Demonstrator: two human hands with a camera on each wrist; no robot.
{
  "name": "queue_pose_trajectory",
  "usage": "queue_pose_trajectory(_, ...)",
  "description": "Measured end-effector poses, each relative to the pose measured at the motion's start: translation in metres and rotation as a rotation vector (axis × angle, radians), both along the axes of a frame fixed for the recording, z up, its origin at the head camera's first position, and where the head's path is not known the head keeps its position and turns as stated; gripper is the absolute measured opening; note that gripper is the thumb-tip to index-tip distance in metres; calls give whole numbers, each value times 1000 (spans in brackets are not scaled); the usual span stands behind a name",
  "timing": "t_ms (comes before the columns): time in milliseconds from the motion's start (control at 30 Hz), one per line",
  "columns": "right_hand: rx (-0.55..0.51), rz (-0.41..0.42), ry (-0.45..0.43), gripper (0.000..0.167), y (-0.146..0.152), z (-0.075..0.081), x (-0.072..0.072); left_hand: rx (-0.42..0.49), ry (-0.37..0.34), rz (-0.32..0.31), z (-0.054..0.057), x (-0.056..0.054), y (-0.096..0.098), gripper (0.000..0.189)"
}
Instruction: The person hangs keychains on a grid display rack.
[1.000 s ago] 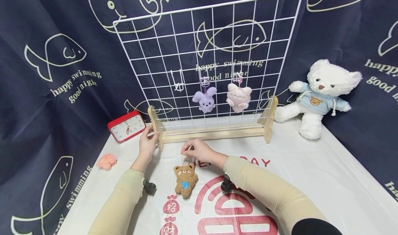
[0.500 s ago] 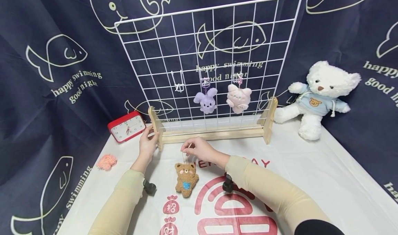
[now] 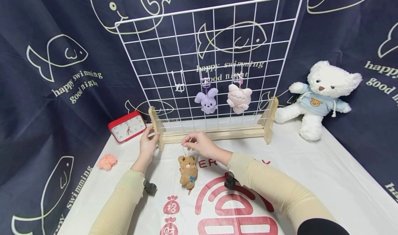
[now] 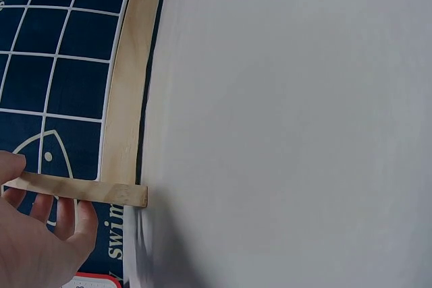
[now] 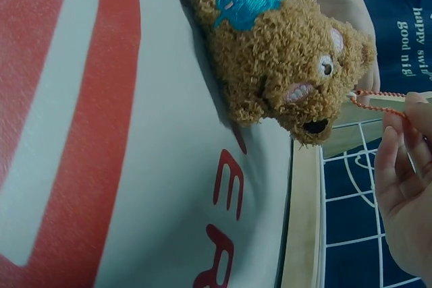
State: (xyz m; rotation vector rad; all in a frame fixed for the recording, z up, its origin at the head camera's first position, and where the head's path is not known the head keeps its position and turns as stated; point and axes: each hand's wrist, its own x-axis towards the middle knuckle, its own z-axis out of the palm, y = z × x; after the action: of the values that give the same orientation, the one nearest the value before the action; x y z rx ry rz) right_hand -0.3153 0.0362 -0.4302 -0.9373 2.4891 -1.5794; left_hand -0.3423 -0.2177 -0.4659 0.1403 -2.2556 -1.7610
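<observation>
A brown plush bear keychain with a blue patch hangs above the white tabletop. My right hand pinches its thin bead chain between thumb and finger. Thumb above and fingers below, my left hand grips the wooden side post of the display rack. In the head view this left hand is at the rack's left end. The white wire grid carries a purple rabbit plush, a pink plush and white hooks at left.
A red alarm clock stands just left of my left hand. Peach-coloured yarn lies on the left of the table. A white teddy bear in a blue top sits at right. Dark fish-print cloth hangs behind.
My right hand has risen slightly, lifting the bear keychain up and a little to the right. The bear has turned on its chain. My left hand has stayed on the post.
</observation>
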Motion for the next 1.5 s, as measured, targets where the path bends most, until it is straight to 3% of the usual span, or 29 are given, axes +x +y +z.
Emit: queue_pose_trajectory(1500,-73,-39,110,5,0,36,-6,9,6,-3,-1,0,-1,46)
